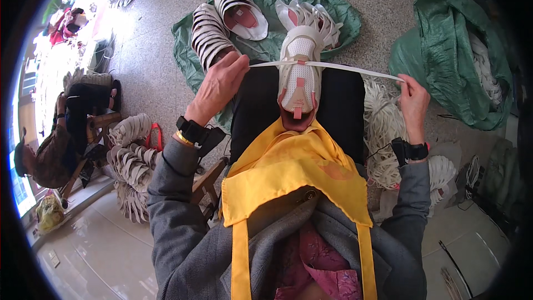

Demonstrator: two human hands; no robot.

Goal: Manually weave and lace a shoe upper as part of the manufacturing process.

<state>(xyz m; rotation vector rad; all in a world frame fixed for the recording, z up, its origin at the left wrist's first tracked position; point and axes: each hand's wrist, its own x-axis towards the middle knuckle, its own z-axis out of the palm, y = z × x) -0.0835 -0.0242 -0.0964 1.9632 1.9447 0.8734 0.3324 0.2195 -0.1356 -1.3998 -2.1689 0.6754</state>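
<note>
Cream shoe pieces (133, 158) sit in stacks over on the left. Next across, a crumpled green sheet (333, 3) on the floor with more uppers (208, 33) on it. The left hand (219, 86) is curled round one side of a flat white lace (355, 70), though I can't really see its fingertips. Dead centre, the shoe (298, 80) is on the black-covered lap (344, 100). Looks to me like early lacing: lace through the front loop, both ends out sideways. I'd say the next move calls for evening up the ends. The toe points away from the wearer, opening towards the yellow apron (294, 189), long axis running straight out from the body, lace crossing it. The right hand (415, 100) pinches the other side, near a heap of pale laces (383, 133); then a green sack (444, 50).
</note>
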